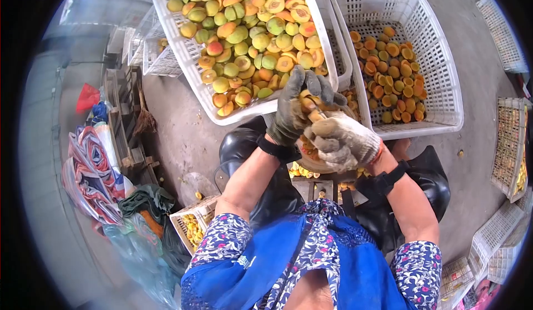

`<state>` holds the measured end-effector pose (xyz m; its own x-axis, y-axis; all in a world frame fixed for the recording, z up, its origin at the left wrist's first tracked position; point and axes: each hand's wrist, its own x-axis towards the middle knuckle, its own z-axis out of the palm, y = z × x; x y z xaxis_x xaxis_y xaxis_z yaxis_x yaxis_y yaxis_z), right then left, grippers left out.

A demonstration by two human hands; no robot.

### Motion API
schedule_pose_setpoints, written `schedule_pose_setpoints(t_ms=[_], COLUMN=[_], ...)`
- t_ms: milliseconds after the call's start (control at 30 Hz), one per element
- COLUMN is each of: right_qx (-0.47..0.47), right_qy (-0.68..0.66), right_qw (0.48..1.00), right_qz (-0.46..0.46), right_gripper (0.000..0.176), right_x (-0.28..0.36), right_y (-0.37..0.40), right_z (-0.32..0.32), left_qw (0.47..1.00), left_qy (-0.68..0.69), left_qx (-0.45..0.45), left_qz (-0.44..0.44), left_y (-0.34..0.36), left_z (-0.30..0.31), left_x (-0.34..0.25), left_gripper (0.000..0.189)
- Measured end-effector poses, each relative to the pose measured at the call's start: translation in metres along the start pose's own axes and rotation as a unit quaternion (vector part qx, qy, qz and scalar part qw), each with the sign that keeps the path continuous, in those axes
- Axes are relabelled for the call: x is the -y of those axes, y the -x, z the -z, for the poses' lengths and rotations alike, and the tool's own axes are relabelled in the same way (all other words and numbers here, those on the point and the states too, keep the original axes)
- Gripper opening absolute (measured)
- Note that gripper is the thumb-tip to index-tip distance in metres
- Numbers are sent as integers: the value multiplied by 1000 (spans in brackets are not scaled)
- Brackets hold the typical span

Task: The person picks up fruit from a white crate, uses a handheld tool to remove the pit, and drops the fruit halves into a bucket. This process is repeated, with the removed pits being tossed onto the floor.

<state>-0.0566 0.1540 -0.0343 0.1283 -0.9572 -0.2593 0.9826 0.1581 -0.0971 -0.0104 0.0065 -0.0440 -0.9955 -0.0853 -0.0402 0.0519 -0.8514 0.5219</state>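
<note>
Holding a fruit (307, 102) near frame centre in the curled left hand (291, 109), just upper left of the right hand (345, 140), with long axis unclear and right-hand grip too hidden to tell.

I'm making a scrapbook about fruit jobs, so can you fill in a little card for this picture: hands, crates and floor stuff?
Left hand: dark glove, holding a piece of fruit
Right hand: pale glove, close against it; grip partly hidden
Left crate: white, many green and orange pieces
Right crate: white, orange-coloured halves
Floor, left: broom beside wooden pallet
</note>
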Motion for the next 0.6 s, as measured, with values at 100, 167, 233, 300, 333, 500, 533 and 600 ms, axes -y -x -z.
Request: schedule_pose_setpoints(t_ms=[100,167,233,300,333,500,533,600], right_qx=[-128,-71,-315,-336,-323,-203,-234,-295], right_qy=[469,867,876,849,855,891,871,834], right_qw=[874,486,365,406,405,400,424,466], right_qz=[-17,87,35,-46,0,65,80,21], right_gripper=[15,20,24,22,22,26,27,28], right_x=[22,20,-10,1,4,12,11,13], right_y=[19,26,27,24,20,19,17,21], right_z=[-24,11,74,44,44,57,70,52], left_qw=[965,944,889,939,963,346,241,115], left_qy=[-188,-207,-299,-239,-201,-927,-963,-982], left_qx=[-165,-226,-303,-216,-134,-115,-94,-127], left_qz=[-79,-119,-169,-118,-120,-93,-71,74], left_y=[7,8,6,-14,-29,-30,-21,-7], left_z=[2,17,28,-6,-24,65,103,109], left_x=[3,-21,-46,-65,-70,-129,-142,-145], left_gripper=[47,47,50,56,59,34,28,24])
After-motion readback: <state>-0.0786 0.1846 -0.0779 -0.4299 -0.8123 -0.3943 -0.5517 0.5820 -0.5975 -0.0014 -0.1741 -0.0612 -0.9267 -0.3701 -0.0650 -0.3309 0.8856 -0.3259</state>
